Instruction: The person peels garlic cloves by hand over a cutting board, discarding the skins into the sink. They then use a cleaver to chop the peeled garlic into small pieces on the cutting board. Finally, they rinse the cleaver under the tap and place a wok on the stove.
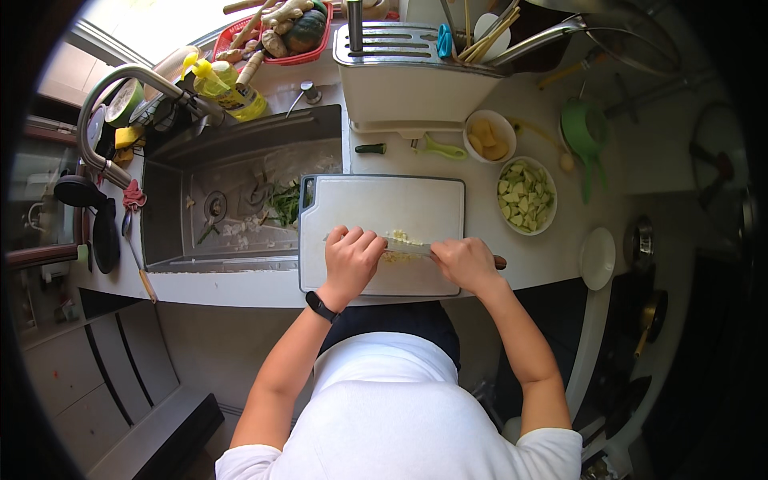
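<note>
A kitchen knife (409, 246) lies across a white cutting board (384, 201) with a dark rim. My right hand (468, 262) grips it where the blade meets the handle, and the brown handle end sticks out to the right. Curled over the blade towards its tip is my left hand (355, 258), with a dark band on the wrist. Finely chopped pale bits, perhaps garlic (403, 236), lie just beyond the blade. More tiny crumbs are scattered on its near side. My fingers hide part of the blade.
Left is a steel sink (240, 243) holding green scraps and peelings. A bowl of cut pale-green pieces (526, 196) and a bowl of peeled potatoes (489, 137) stand right. Behind the board are a cucumber-like stub (371, 149), a green peeler (444, 147) and a knife block (414, 90).
</note>
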Motion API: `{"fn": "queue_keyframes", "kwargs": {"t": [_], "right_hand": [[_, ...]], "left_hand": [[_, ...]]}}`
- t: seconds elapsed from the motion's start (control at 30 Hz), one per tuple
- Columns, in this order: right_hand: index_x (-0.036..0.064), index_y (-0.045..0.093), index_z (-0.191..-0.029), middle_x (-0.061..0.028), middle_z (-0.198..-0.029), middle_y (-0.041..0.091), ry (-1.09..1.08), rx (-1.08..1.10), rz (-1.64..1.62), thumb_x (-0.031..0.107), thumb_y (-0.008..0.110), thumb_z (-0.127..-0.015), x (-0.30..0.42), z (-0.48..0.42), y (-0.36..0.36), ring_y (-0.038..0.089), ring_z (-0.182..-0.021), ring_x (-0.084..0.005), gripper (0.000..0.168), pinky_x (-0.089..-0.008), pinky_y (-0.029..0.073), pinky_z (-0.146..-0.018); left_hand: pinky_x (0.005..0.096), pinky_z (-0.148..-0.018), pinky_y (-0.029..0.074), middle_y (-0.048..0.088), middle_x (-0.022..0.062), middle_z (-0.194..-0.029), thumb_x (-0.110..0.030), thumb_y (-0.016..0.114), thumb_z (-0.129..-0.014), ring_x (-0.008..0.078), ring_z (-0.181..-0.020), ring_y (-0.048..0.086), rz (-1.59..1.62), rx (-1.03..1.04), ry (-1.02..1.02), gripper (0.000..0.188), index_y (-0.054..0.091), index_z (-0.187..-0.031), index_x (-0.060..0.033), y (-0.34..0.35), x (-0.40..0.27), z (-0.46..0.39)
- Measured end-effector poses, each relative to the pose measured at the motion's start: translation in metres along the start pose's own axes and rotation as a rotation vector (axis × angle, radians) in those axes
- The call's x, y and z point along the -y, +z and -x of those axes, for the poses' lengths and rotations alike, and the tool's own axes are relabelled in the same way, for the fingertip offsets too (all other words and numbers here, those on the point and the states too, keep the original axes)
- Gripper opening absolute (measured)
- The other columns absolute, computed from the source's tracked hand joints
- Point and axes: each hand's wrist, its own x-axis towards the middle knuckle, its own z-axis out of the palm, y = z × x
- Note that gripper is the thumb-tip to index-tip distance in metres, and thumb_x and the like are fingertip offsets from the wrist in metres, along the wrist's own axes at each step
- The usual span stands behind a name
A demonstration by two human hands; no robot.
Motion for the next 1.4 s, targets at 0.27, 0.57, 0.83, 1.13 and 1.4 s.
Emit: {"fn": "queue_keyframes", "kwargs": {"t": [0.27,0.57,0.83,1.13,1.4], "right_hand": [[0.009,0.062,-0.079,-0.0102,-0.071,0.067,0.031,0.026,0.006,0.017,0.068,-0.085,-0.012,0.000,0.017,0.068,-0.063,-0.0310,0.012,-0.0418,0.056,-0.058],[0.009,0.062,-0.079,-0.0110,-0.070,0.066,0.044,-0.055,-0.022,0.016,0.068,-0.085,-0.008,0.006,0.008,0.068,-0.062,-0.0312,0.011,-0.0419,0.056,-0.057],[0.007,0.062,-0.080,-0.0131,-0.073,0.068,0.073,0.045,-0.030,0.012,0.065,-0.083,-0.012,-0.008,0.010,0.069,-0.066,-0.0342,0.007,-0.0449,0.056,-0.061],[0.008,0.064,-0.080,-0.0126,-0.072,0.068,0.089,0.008,-0.066,0.017,0.068,-0.084,-0.018,-0.003,0.015,0.069,-0.065,-0.0334,0.011,-0.0444,0.056,-0.060],[0.008,0.063,-0.079,-0.0115,-0.070,0.066,0.005,0.057,-0.015,0.017,0.067,-0.085,0.002,0.000,-0.006,0.068,-0.063,-0.0325,0.012,-0.0435,0.056,-0.057]], "left_hand": [[0.0348,-0.074,0.039,0.058,-0.0026,-0.072,-0.010,0.072,-0.075,0.0174,-0.070,0.057,-0.036,0.053,0.006,0.012,0.062,-0.077,-0.0156,0.021,0.005,0.007],[0.0344,-0.075,0.041,0.055,-0.0015,-0.072,-0.015,0.071,-0.078,0.0175,-0.071,0.056,-0.021,0.036,0.067,0.014,0.058,-0.076,-0.0152,0.013,0.004,-0.006],[0.0354,-0.075,0.040,0.060,-0.0022,-0.074,-0.013,0.075,-0.074,0.0177,-0.071,0.057,0.035,0.095,0.050,0.013,0.063,-0.079,-0.0155,0.021,0.022,-0.012],[0.0354,-0.071,0.040,0.053,-0.0010,-0.070,-0.012,0.072,-0.077,0.0178,-0.071,0.055,-0.036,0.077,0.043,0.017,0.055,-0.074,-0.0143,0.021,0.008,-0.012],[0.0350,-0.074,0.038,0.059,-0.0019,-0.072,-0.011,0.075,-0.075,0.0183,-0.070,0.056,0.022,0.057,-0.043,0.013,0.063,-0.078,-0.0149,-0.001,-0.005,0.006]]}}
